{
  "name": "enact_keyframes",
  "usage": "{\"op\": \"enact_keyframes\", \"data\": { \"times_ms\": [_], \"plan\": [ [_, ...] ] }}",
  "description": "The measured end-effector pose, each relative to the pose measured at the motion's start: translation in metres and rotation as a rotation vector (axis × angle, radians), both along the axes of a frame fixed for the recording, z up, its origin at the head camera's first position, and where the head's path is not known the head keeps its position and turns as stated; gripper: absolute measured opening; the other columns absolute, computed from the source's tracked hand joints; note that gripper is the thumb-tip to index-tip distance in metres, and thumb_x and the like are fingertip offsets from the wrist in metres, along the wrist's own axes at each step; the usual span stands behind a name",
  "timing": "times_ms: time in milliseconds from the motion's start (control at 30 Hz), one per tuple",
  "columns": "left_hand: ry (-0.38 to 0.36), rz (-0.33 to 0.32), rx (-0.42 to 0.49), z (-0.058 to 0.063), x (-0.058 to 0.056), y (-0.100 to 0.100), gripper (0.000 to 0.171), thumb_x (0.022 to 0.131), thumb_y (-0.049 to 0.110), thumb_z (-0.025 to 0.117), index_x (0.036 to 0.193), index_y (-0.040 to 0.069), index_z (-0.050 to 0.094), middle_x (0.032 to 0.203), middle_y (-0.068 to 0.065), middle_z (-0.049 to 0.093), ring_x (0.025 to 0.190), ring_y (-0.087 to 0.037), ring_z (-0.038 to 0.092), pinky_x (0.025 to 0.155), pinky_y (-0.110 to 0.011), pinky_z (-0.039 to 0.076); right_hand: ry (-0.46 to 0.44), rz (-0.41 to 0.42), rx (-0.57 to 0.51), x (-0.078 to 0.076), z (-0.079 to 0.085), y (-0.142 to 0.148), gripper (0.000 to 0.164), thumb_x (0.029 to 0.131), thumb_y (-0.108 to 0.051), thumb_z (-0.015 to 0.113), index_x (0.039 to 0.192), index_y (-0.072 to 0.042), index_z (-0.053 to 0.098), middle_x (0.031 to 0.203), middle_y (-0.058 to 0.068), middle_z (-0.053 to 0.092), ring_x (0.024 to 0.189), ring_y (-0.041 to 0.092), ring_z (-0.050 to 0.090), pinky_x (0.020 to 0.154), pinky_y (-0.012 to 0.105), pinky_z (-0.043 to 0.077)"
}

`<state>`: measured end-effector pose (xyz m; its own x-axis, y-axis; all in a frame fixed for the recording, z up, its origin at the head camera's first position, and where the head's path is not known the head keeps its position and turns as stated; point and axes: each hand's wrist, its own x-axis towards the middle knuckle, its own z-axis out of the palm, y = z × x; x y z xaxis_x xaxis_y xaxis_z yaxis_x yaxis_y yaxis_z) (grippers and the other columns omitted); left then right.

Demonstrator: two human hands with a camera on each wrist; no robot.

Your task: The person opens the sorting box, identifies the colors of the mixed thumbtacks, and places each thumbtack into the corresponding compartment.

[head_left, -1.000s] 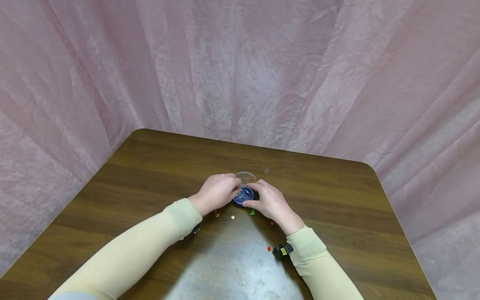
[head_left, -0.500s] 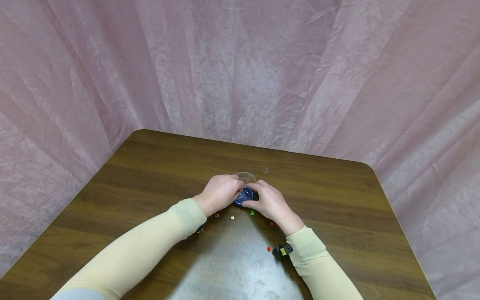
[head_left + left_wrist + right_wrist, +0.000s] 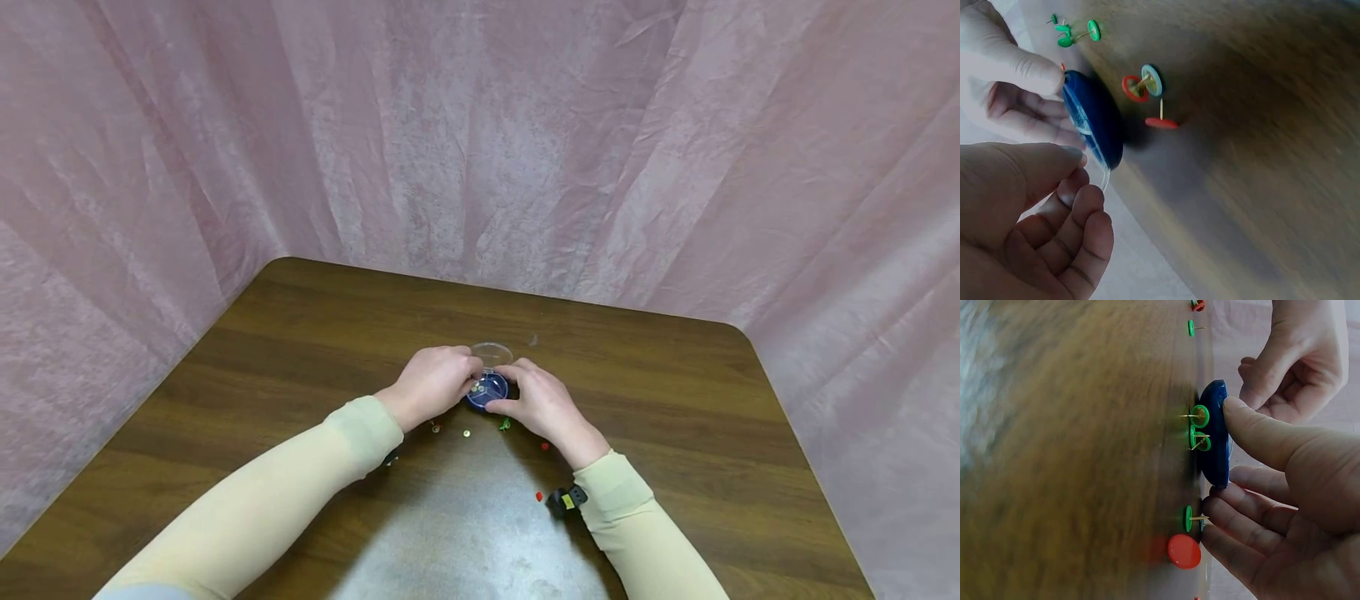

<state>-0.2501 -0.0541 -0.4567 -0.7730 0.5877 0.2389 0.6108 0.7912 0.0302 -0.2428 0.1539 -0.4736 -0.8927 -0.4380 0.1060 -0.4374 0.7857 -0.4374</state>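
Pink curtains (image 3: 465, 150) (creased) hang; before them stands a brown table (image 3: 675, 400).

Table top (image 3: 645, 367): brown, with wood grain in lighter and darker bands; both far corners are rounded.
Far edge (image 3: 510, 292): in the head view it slopes gently down from left to right.
Pink curtain (image 3: 480, 150): pale, slightly shiny cloth, wrinkled, hanging in long folds behind the table and along its left and right sides.
Light reflection (image 3: 465, 525): whitish, on the near middle of the wood.
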Motion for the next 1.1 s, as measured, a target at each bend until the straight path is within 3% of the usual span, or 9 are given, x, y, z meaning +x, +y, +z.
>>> {"op": "enact_keyframes", "data": {
  "times_ms": [400, 867, 1100],
  "plan": [
    [-0.046, -0.044, 0.036, 0.009, 0.015, -0.032, 0.008, 0.089, 0.016, 0.070, 0.090, 0.024, 0.071, 0.082, 0.008, 0.053, 0.069, -0.011, 0.053, 0.062, -0.030, 0.046, -0.003, -0.003, 0.001, -0.001, 0.001, 0.000, 0.063, 0.080, -0.044, 0.080, 0.132, -0.014, 0.066, 0.111, 0.002, 0.064, 0.098, 0.019, 0.062, 0.086, 0.035, 0.047],
    [-0.109, -0.109, 0.044, 0.001, 0.046, -0.056, 0.010, 0.087, 0.019, 0.073, 0.082, 0.025, 0.066, 0.079, 0.012, 0.053, 0.068, -0.007, 0.052, 0.061, -0.026, 0.045, -0.018, -0.007, 0.001, 0.001, 0.002, 0.000, 0.063, 0.080, -0.045, 0.080, 0.133, -0.014, 0.065, 0.114, 0.000, 0.064, 0.102, 0.019, 0.061, 0.089, 0.035, 0.046],
    [-0.118, -0.116, 0.042, -0.002, 0.054, -0.057, 0.012, 0.084, 0.022, 0.077, 0.080, 0.026, 0.066, 0.079, 0.011, 0.054, 0.068, -0.007, 0.053, 0.060, -0.028, 0.046, -0.018, -0.009, -0.007, 0.001, 0.002, 0.000, 0.062, 0.080, -0.044, 0.080, 0.132, -0.014, 0.065, 0.113, 0.000, 0.064, 0.103, 0.019, 0.062, 0.089, 0.036, 0.046]
  ]
}}
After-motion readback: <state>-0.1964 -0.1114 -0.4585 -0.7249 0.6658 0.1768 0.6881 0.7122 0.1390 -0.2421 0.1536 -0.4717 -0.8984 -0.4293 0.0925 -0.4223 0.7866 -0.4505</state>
